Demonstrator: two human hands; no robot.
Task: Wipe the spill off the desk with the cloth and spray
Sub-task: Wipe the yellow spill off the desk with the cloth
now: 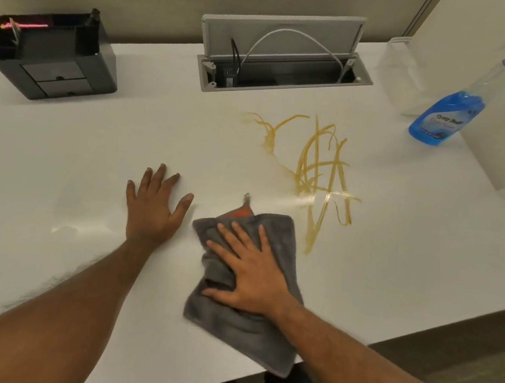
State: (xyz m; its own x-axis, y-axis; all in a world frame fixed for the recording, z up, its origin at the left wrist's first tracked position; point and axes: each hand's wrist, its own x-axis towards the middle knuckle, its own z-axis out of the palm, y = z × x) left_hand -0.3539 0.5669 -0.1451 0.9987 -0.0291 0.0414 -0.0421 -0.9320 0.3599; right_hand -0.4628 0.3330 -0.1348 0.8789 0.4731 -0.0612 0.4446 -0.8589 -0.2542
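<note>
Spray bottle (445, 118) — blue liquid, part-full

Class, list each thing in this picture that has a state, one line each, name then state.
spill: still on the desk, unwiped
cloth: folded, flat under right hand
right hand: pressing on cloth
left hand: flat on desk, empty
spray bottle: upright, partly full
cable hatch: lid open

Right hand (246, 272) lies flat, fingers spread, on the folded grey cloth (246, 288) near the front edge of the white desk (92, 148); left hand (154, 203) rests palm-down on bare desk just beside the cloth. Amber streaked spill (313, 170) lies beyond the cloth, its nearest streak close to the cloth's right edge. Blue spray bottle (451, 116) stands far right; black organiser (52, 55) far left.
</note>
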